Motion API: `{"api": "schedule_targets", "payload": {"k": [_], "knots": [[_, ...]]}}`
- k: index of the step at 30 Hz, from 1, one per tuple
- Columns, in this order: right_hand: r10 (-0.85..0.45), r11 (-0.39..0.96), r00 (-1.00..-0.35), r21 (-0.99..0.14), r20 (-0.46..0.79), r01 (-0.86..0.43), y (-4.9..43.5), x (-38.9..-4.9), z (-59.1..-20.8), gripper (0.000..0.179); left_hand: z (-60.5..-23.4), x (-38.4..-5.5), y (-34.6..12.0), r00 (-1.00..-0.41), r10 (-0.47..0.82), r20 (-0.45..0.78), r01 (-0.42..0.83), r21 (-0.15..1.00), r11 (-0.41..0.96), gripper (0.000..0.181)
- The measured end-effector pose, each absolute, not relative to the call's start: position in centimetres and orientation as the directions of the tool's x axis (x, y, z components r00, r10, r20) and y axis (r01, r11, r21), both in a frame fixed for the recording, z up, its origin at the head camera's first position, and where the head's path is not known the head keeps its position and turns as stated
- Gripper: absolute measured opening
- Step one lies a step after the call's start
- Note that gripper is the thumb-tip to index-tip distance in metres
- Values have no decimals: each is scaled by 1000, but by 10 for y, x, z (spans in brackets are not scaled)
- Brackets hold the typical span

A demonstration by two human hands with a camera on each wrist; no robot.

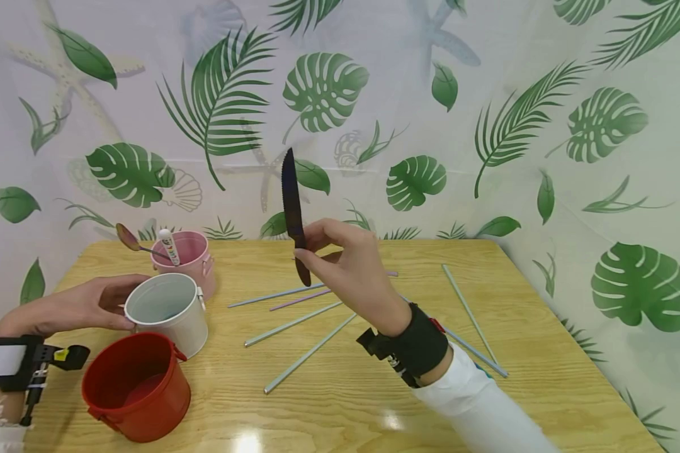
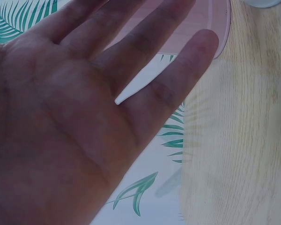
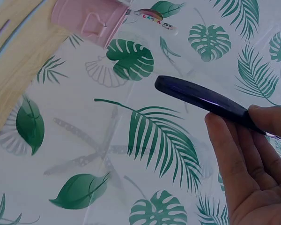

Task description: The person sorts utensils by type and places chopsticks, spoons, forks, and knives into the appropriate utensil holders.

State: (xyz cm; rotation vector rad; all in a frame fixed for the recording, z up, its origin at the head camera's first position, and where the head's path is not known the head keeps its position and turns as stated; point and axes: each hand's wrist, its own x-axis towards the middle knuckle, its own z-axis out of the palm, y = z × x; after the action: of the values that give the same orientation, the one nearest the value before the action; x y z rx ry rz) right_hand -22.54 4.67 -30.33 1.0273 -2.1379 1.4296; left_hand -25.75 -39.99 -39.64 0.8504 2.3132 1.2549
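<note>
My right hand pinches a dark table knife by its handle between thumb and fingers. The serrated blade points up, well above the table, and in the right wrist view the dark handle sticks out past the fingertips. On the left, my left hand is beside a white bucket, thumb right at its side and fingers near the rim. The left wrist view has these fingers stretched out, with a pink bucket beyond them.
Behind the white bucket, the pink bucket holds a copper-toned spoon and a patterned white handle. A red bucket stands in front. Several thin pastel sticks lie across the wooden table. A leaf-print cloth hangs behind.
</note>
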Motion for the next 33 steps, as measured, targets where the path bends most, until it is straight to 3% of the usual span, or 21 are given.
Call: {"api": "schedule_targets", "payload": {"k": [11, 22, 33], "knots": [[-422, 67, -566, -598, 709, -799, -10, -229, -306, 16, -398, -258, -401, -725, 688, -30, 330, 862, 384, 73], [-440, -58, -548, -632, 711, -773, -61, -231, -313, 20, -398, -258, -401, -714, 700, -17, 344, 862, 371, 73], [-460, -18, -543, -619, 702, -785, -91, -239, -329, 25, -399, -262, -402, -697, 717, -25, 325, 880, 346, 73]]}}
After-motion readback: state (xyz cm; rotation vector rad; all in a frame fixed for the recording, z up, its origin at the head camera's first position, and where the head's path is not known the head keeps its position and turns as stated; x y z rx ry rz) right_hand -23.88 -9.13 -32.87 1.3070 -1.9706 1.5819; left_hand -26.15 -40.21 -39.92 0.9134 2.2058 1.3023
